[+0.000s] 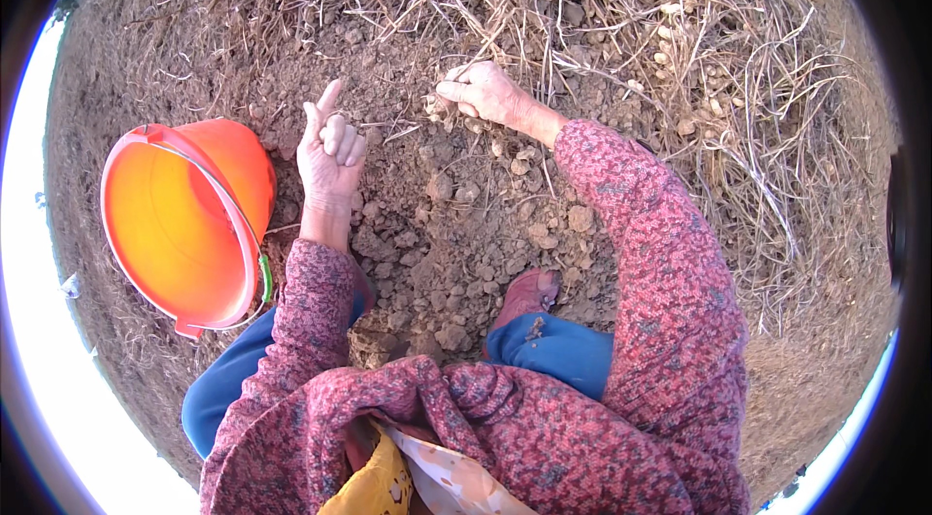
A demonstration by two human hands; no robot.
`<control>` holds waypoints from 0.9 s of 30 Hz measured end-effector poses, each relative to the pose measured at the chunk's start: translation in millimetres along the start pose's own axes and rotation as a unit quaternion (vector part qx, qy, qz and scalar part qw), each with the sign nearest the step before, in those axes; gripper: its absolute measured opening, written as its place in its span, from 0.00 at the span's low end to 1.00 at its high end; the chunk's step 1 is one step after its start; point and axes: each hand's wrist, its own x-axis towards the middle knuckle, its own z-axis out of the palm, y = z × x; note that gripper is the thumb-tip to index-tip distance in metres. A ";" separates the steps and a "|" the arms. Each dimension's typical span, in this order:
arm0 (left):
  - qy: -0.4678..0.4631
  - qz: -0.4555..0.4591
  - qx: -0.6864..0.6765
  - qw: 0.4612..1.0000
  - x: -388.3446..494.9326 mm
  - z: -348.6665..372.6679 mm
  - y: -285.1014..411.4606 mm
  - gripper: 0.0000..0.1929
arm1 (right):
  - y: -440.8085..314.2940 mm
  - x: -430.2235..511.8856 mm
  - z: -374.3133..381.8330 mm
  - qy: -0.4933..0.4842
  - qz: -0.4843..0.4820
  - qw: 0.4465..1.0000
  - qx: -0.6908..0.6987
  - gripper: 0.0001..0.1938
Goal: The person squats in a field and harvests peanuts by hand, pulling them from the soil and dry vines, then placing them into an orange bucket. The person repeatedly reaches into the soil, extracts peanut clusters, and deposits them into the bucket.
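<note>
My left hand (333, 140) is raised over the soil, palm up, index finger stretched out and the other fingers curled; whether something small lies under them is unclear. My right hand (477, 91) pinches at the ground on the right, thumb against fingers, touching a clump of peanut pods (437, 106) and thin stems. What exactly sits between its fingertips cannot be made out. More peanut pods (497, 148) lie on the soil just below that hand. To the left of my left hand, an orange plastic bucket (178, 224) with a wire handle leans with its mouth towards me.
Dried peanut plants (699, 78) with pods among the stems spread across the top and right. Clods of dry soil (451, 253) cover the ground between my feet. A shoe (528, 296) shows at the lower centre, below my right forearm's inner side.
</note>
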 end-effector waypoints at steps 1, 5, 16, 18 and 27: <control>-0.031 0.041 -0.114 0.992 1.5 -7.0 12.6 0.23 | -11.7 -6.2 -12.6 -0.027 0.067 0.988 0.133 0.13; 0.079 -0.003 0.036 0.996 11.1 -18.1 19.6 0.15 | -9.6 -15.5 -38.6 -0.126 0.138 0.878 0.440 0.11; -0.136 -0.164 0.173 0.961 10.5 46.7 -43.7 0.19 | -22.1 -13.9 -21.8 -0.094 0.178 0.821 0.534 0.10; -0.167 -0.162 0.210 0.950 11.1 43.5 -47.6 0.19 | -22.0 -14.2 -21.8 -0.130 0.171 0.826 0.521 0.10; -0.054 -0.154 0.308 0.937 -7.4 58.6 -46.8 0.08 | -26.4 -13.4 -12.3 -0.131 0.179 0.861 0.457 0.13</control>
